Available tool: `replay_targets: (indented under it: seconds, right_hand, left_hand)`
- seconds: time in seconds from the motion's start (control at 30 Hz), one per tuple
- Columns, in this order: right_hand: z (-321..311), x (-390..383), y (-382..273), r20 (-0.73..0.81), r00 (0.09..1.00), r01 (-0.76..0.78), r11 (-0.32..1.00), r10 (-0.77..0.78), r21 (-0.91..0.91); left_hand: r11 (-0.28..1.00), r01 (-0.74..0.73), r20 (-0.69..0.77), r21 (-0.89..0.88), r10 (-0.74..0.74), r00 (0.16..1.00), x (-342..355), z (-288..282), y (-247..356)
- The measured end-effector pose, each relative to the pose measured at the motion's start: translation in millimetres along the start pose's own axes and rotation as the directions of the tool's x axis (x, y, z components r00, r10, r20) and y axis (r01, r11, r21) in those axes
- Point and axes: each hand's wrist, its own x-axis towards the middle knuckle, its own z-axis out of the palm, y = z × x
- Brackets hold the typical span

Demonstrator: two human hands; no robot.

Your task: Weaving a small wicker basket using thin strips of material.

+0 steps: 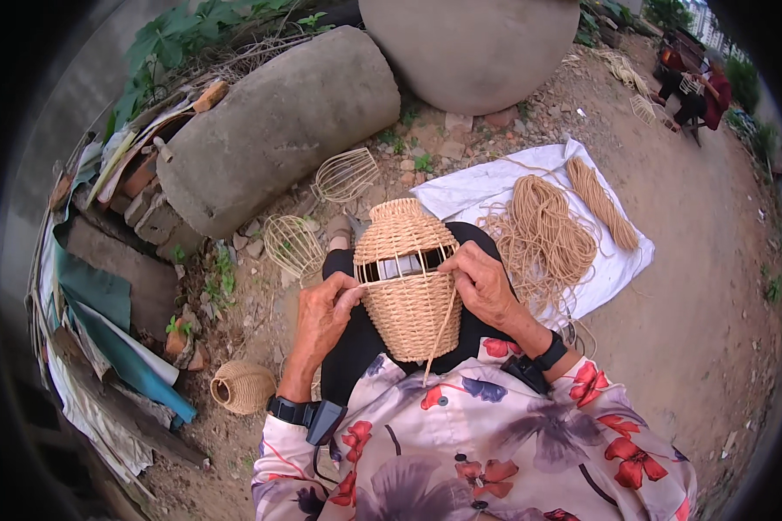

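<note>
A half-woven tan basket (408, 317) rests on my lap, with a band of bare vertical stakes and a dark gap across its upper part. My left hand (323, 311) pinches at the left edge of this gap, where a strand runs across. My right hand (482, 291) is closed at the right edge, gripping the weaving cord (446, 326), whose tail hangs down over the basket's front. A pale object (400, 267) shows inside the gap; I cannot make out what it is.
A white sheet (447, 195) holding cord piles (539, 234) lies ahead-right. Bare frames (343, 174) and a small woven basket (243, 388) lie leftward. A concrete cylinder (269, 130), round slab (469, 48) and rubble (148, 208) border the ground. A person (704, 100) sits at far right.
</note>
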Motion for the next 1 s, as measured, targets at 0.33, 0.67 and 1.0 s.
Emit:
replay_targets:
  seconds: [0.33,0.67,1.0]
  right_hand:
    - [-12,30,-38,-0.109,0.991,0.083,0.996,-0.081,0.014]
    - [2,43,-75,0.547,0.833,-0.413,0.752,0.085,0.513]
    - [-1,35,-85,0.563,0.805,-0.520,0.682,0.188,0.515]
  left_hand:
    - [0.994,-0.076,-0.096,-0.074,0.069,0.993,-18,-27,5]
    - [0.772,-0.632,0.109,-0.061,0.635,0.765,-43,11,66]
    - [0.775,-0.486,0.110,-0.404,0.569,0.815,-37,43,53]
